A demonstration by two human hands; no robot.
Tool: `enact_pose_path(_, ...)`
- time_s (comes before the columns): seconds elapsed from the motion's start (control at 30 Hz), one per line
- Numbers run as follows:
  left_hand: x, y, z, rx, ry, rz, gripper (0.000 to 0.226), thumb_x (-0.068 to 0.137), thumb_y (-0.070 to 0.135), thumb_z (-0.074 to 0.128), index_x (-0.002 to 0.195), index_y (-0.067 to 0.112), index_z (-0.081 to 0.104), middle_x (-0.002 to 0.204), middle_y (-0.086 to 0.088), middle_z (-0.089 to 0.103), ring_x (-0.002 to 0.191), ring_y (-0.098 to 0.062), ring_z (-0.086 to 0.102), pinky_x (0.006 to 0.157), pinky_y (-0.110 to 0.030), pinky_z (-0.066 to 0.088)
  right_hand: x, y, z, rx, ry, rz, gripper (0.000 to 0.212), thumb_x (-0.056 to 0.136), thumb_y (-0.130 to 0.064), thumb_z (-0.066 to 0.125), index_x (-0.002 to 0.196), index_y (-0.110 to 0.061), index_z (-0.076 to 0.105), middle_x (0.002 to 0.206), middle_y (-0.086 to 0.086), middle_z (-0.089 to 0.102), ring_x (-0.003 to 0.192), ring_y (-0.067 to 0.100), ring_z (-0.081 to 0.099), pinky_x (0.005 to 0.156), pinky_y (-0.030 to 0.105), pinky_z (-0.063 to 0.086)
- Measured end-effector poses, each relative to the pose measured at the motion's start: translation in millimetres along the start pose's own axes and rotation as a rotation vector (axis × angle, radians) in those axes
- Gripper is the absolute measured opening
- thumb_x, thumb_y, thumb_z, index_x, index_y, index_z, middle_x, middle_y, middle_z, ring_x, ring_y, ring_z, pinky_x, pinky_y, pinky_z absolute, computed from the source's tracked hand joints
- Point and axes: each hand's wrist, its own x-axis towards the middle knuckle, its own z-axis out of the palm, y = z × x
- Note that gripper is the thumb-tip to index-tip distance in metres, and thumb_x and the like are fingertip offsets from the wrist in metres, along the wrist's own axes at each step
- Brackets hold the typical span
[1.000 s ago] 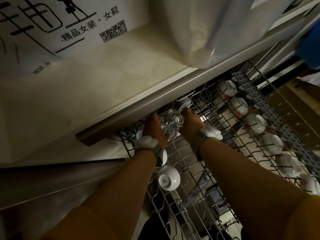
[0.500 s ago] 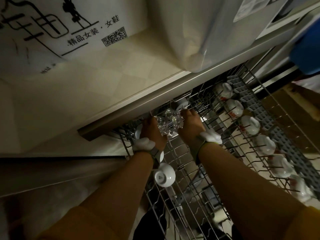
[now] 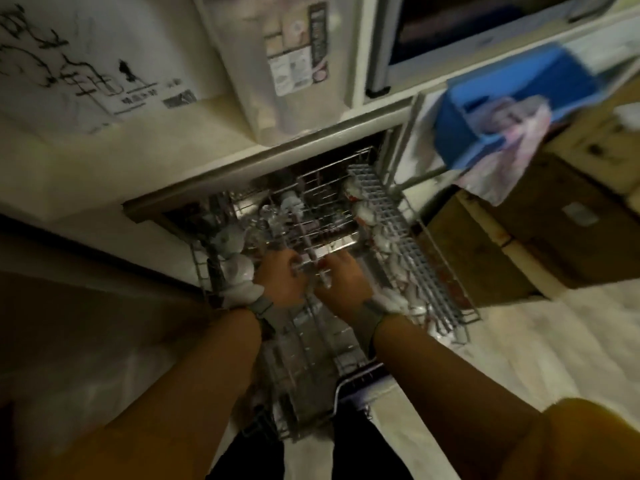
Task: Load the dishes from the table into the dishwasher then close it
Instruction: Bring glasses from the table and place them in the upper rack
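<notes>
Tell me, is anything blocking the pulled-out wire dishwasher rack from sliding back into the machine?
Nothing visible blocks it. The wire dishwasher rack is pulled out, both hands on it: left hand, right hand. The white bowls sit along its right side. The picture is blurred, so small obstructions cannot be ruled out.

At ten o'clock, a white sheet with black printed characters (image 3: pixel 86 74) lies on the pale countertop (image 3: pixel 145 161). At twelve, a white plastic bag with labels (image 3: pixel 277 64) stands on it. At two o'clock a blue bin (image 3: pixel 502 109) holds a crumpled pinkish bag (image 3: pixel 512 133). At three, brown cardboard boxes (image 3: pixel 554 220) sit on the pale floor (image 3: pixel 519 348).
</notes>
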Motion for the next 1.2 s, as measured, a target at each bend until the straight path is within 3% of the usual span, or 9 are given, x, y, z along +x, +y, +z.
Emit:
enact_pose_path(0.1,-31.5,53.4,24.1,0.029,-0.137,0.084,0.019,0.084,0.027,0.07,0.096,0.016,0.059,0.085,0.004,0.058,0.082,-0.019,0.06,0.067,-0.027,0.046,-49.2,34.3,-41.6,0.009,-0.002,0.035,0.031,0.08,-0.015,0.067,0.111,-0.012,0.064,0.114,0.009,0.057,0.106,0.024,0.057,0.081,0.02,0.037)
enact_pose_path(0.27,-58.1,99.0,52.5,0.136,-0.299,0.228,0.023,0.084,0.025,0.064,0.106,0.02,0.059,0.101,0.002,0.064,0.096,-0.02,0.061,0.08,-0.03,0.049,-106.4,75.3,-80.9,0.068,0.09,0.222,0.02,0.082,-0.024,0.066,0.103,-0.023,0.064,0.104,-0.003,0.057,0.098,0.016,0.058,0.078,0.022,0.041)
enact_pose_path(0.4,-90.8,159.6,101.5,0.113,-0.427,0.395,0.03,0.083,0.028,0.066,0.112,0.024,0.057,0.109,0.004,0.062,0.098,-0.014,0.059,0.087,-0.031,0.051,-177.8,122.8,-126.5,0.021,0.308,0.396,0.024,0.085,-0.028,0.067,0.108,-0.023,0.062,0.108,-0.004,0.057,0.1,0.013,0.057,0.08,0.019,0.041)
enact_pose_path(0.53,-116.0,243.4,149.7,0.249,-0.435,0.633,0.032,0.086,0.031,0.066,0.115,0.022,0.055,0.119,0.0,0.055,0.104,-0.019,0.058,0.087,-0.032,0.049,-241.1,165.5,-178.6,0.073,0.474,0.541,0.026,0.084,-0.026,0.07,0.108,-0.021,0.062,0.112,-0.001,0.056,0.102,0.015,0.059,0.081,0.024,0.046)
enact_pose_path(0.77,-249.7,391.2,286.5,0.468,-0.481,0.941,0.03,0.086,0.034,0.063,0.111,0.024,0.052,0.12,-0.001,0.05,0.102,-0.023,0.056,0.09,-0.036,0.046,-409.2,277.2,-262.1,0.135,0.713,0.727,0.028,0.083,-0.027,0.07,0.108,-0.02,0.061,0.115,-0.001,0.055,0.104,0.016,0.059,0.08,0.025,0.045)
enact_pose_path(0.83,-265.9,416.1,307.7,0.43,-0.54,0.941,0.025,0.085,0.033,0.064,0.106,0.024,0.053,0.113,0.001,0.055,0.095,-0.02,0.058,0.085,-0.033,0.049,-433.2,295.6,-276.1,0.121,0.721,0.748,0.029,0.084,-0.027,0.069,0.11,-0.02,0.06,0.117,-0.001,0.054,0.106,0.016,0.059,0.083,0.028,0.047)
enact_pose_path(0.97,-361.2,531.5,405.2,0.169,-0.735,0.865,0.012,0.084,0.028,0.067,0.091,0.023,0.059,0.094,0.002,0.064,0.087,-0.017,0.062,0.078,-0.03,0.053,-557.4,376.2,-361.0,0.153,0.844,0.806,0.03,0.085,-0.026,0.068,0.113,-0.019,0.059,0.118,-0.001,0.057,0.1,0.014,0.06,0.08,0.025,0.046)
enact_pose_path(1.1,-501.3,645.7,504.4,-0.051,-0.99,0.823,0.006,0.086,0.023,0.068,0.088,0.022,0.062,0.092,-0.002,0.065,0.09,-0.02,0.064,0.075,-0.035,0.058,-723.1,452.8,-451.8,0.14,1.035,0.916,0.028,0.083,-0.026,0.069,0.109,-0.018,0.062,0.109,-0.001,0.063,0.091,0.015,0.063,0.081,0.031,0.052)
enact_pose_path(1.2,-564.6,690.8,540.2,-0.119,-1.088,0.83,0.005,0.088,0.017,0.066,0.091,0.018,0.063,0.093,-0.005,0.063,0.089,-0.018,0.062,0.071,-0.032,0.057,-797.1,478.6,-487.3,0.142,1.166,0.962,0.026,0.082,-0.025,0.071,0.106,-0.017,0.063,0.101,-0.002,0.063,0.085,0.013,0.06,0.076,0.026,0.048)
